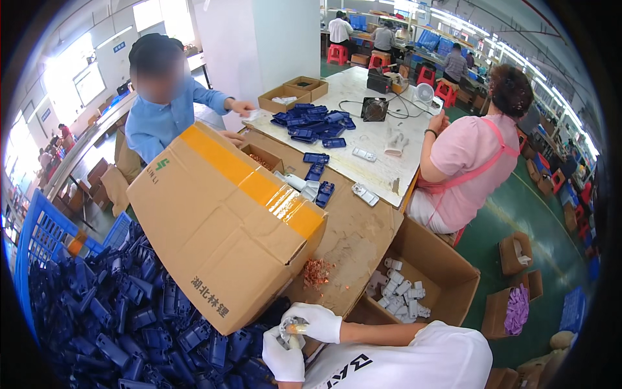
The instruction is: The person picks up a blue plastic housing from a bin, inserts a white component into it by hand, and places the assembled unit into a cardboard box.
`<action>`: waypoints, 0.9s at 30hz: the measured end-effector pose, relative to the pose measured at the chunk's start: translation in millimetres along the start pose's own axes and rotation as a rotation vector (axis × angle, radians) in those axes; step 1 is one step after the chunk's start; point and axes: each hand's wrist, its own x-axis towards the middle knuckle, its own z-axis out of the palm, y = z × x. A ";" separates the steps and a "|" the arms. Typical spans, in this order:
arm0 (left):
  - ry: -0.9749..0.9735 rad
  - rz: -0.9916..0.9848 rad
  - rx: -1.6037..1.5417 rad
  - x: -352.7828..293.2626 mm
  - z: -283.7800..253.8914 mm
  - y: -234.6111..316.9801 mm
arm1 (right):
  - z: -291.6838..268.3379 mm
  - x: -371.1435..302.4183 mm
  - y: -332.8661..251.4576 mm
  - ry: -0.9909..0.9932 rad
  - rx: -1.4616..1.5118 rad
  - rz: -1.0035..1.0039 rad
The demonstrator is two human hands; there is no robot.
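Both hands wear white gloves and are close together at the lower middle, beside the table's near edge. My left hand (283,358) is closed, its fingers raised around a small shiny grey piece (286,331). From the right, my right hand (319,323) meets it, thumb and fingers pinching at the same piece. The gloves cover most of that piece, so its kind cannot be made out. Just beyond the hands, a small heap of copper-coloured bits (317,273) lies on a cardboard sheet (359,243) covering the near part of the table.
A large taped carton (214,227) leans left of my hands, above a blue crate (48,223) heaped with dark blue plastic casings (139,318). At right, an open carton (447,279) holds white parts (405,292). Co-workers sit across the white table (363,97) and to the right.
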 end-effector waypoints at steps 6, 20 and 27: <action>-0.032 -0.065 0.073 -2.2 -1.9 -2.6 | 2.9 -2.7 -0.1 -0.071 -0.095 0.028; -0.113 0.048 0.301 -4.7 -14.5 19.5 | -2.7 -8.2 -16.0 -0.088 -0.001 0.215; -0.041 0.164 0.234 -10.1 -19.1 11.1 | 4.3 -13.5 -1.2 -0.047 -0.138 0.027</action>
